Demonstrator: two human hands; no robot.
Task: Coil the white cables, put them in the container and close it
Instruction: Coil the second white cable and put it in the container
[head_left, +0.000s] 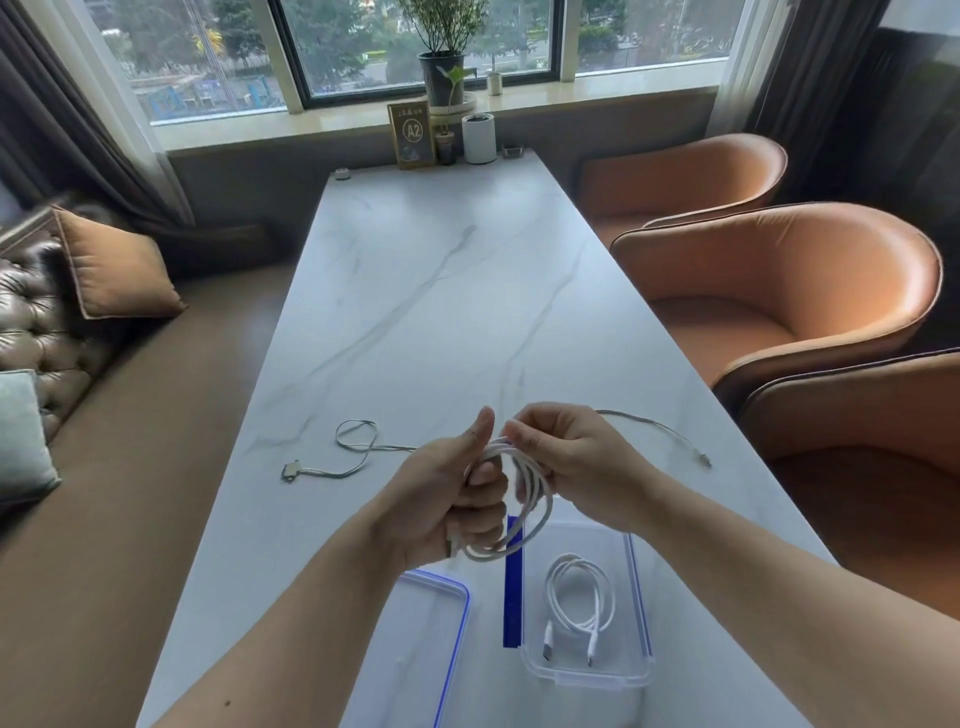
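1. The left hand (457, 499) is closed in a fist around a coiled white cable (524, 499), thumb raised; the right hand (566, 457) pinches the top of the same coil with its fingertips.
2. Both hands hover above the marble table (426, 291), over the near end.
3. Below them stands the clear container (636, 597), open, with a second coiled cable (582, 603) lying inside.
4. The container's lid (415, 644), blue-edged, lies flat just left of it.
5. A third loose cable (358, 447) sprawls on the table behind the hands; its middle is hidden by them, and its right end (701, 457) reappears beyond the right hand.
6. Orange chairs (779, 291) line the right side; a sofa (47, 306) the left.
7. The lid's near edge is cut off by the frame.
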